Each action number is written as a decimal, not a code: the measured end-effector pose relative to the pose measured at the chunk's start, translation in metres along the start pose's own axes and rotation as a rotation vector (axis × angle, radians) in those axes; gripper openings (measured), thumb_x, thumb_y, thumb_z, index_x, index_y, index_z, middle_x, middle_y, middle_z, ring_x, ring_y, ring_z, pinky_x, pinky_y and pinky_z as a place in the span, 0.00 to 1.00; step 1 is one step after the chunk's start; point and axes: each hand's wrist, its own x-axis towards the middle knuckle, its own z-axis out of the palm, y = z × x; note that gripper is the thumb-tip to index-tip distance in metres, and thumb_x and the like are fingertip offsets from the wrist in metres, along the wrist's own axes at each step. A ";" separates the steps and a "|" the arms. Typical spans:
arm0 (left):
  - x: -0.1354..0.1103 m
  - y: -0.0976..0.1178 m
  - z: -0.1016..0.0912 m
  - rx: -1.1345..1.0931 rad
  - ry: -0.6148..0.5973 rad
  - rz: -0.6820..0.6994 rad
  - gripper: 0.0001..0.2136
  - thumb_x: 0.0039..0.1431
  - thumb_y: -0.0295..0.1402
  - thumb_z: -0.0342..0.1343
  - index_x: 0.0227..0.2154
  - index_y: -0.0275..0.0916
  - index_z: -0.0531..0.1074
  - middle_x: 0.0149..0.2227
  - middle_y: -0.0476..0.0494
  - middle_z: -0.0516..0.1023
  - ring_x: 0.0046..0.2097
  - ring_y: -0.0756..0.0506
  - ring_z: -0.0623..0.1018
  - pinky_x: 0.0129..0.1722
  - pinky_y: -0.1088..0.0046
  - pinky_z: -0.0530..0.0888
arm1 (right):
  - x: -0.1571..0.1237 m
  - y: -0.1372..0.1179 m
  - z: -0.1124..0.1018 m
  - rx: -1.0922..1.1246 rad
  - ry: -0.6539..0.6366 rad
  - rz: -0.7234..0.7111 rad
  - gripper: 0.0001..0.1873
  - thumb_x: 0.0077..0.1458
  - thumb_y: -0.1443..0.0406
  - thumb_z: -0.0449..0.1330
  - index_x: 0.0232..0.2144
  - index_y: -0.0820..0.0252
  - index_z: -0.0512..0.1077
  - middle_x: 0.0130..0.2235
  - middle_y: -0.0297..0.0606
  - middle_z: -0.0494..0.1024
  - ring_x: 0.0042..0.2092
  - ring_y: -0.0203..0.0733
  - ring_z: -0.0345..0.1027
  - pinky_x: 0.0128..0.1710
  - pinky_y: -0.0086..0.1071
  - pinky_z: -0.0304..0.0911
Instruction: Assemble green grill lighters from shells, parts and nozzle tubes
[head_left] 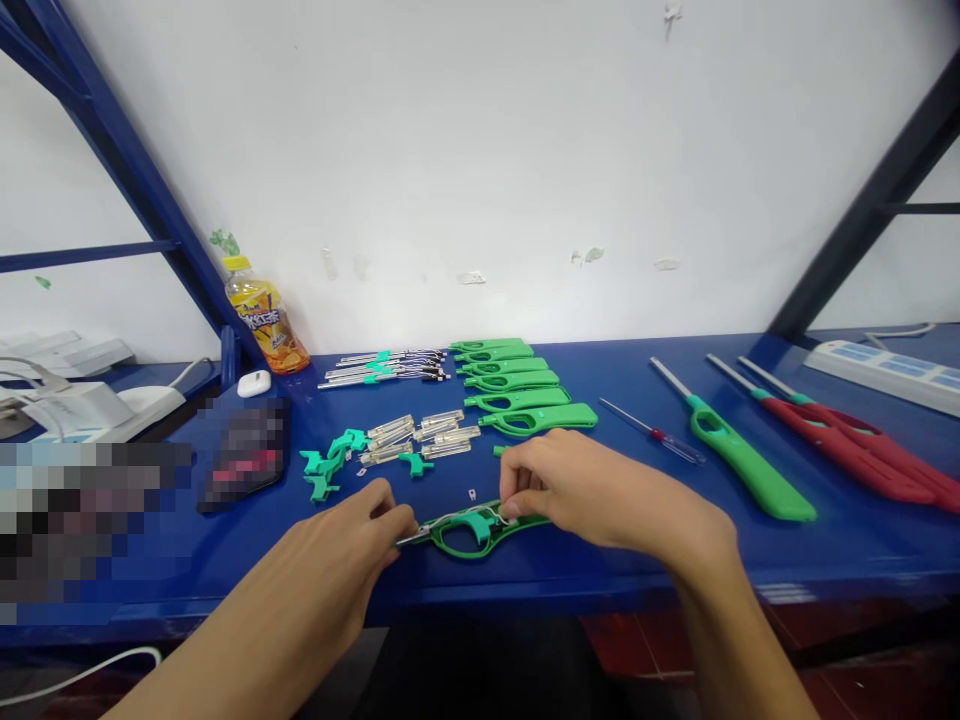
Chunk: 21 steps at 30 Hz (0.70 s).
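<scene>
A green lighter handle shell (469, 530) lies near the front edge of the blue table (825, 545), with a metal tube sticking out to its left. My left hand (352, 545) pinches the tube end of it. My right hand (581, 490) has its fingertips pressed together on the shell's right part, on a small piece I cannot make out. A tiny white part (472, 495) lies just behind the shell.
Behind the hands lie a row of green handle shells (517, 385), metal tubes (390, 370), clear gas tanks (424, 435) and teal triggers (330, 462). To the right are a small screwdriver (652, 432), a finished green lighter (739, 460) and red lighters (847, 445). An orange drink bottle (266, 315) stands at the back left.
</scene>
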 end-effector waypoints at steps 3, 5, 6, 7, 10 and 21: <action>0.000 -0.006 0.005 0.058 -0.041 0.013 0.23 0.68 0.20 0.43 0.50 0.48 0.80 0.49 0.40 0.80 0.43 0.39 0.84 0.41 0.64 0.78 | 0.000 0.001 0.000 0.003 0.004 -0.002 0.06 0.64 0.65 0.66 0.33 0.55 0.81 0.37 0.30 0.85 0.39 0.38 0.75 0.33 0.30 0.59; -0.001 -0.008 0.007 0.045 -0.021 0.023 0.25 0.67 0.19 0.43 0.52 0.50 0.80 0.52 0.40 0.80 0.46 0.39 0.84 0.43 0.63 0.79 | 0.000 0.001 0.000 0.003 0.005 -0.004 0.06 0.64 0.65 0.66 0.33 0.54 0.81 0.37 0.30 0.85 0.39 0.38 0.75 0.33 0.31 0.59; -0.002 -0.008 0.007 0.035 -0.005 0.027 0.26 0.66 0.19 0.43 0.53 0.50 0.80 0.51 0.40 0.80 0.46 0.39 0.84 0.45 0.63 0.78 | 0.000 0.001 0.000 0.004 0.004 -0.004 0.06 0.64 0.65 0.66 0.33 0.55 0.81 0.37 0.30 0.85 0.39 0.38 0.75 0.33 0.31 0.59; -0.002 -0.008 0.007 0.026 0.006 0.029 0.26 0.66 0.18 0.43 0.52 0.49 0.81 0.50 0.41 0.81 0.47 0.40 0.83 0.46 0.64 0.78 | 0.000 0.001 0.000 0.007 0.002 -0.003 0.06 0.64 0.65 0.65 0.33 0.55 0.81 0.37 0.30 0.85 0.39 0.39 0.75 0.33 0.31 0.59; -0.002 -0.008 0.005 0.006 -0.001 0.032 0.25 0.65 0.18 0.44 0.49 0.48 0.82 0.46 0.42 0.81 0.45 0.41 0.82 0.48 0.65 0.78 | -0.001 0.000 -0.001 0.017 -0.003 0.001 0.06 0.64 0.65 0.65 0.34 0.54 0.81 0.38 0.31 0.86 0.39 0.39 0.76 0.33 0.30 0.59; -0.003 -0.013 0.004 -0.138 0.019 0.053 0.29 0.65 0.18 0.43 0.51 0.54 0.83 0.45 0.45 0.83 0.45 0.43 0.83 0.48 0.68 0.76 | -0.001 0.000 0.000 0.024 0.003 0.005 0.06 0.63 0.65 0.65 0.33 0.54 0.81 0.37 0.31 0.85 0.38 0.39 0.76 0.32 0.30 0.58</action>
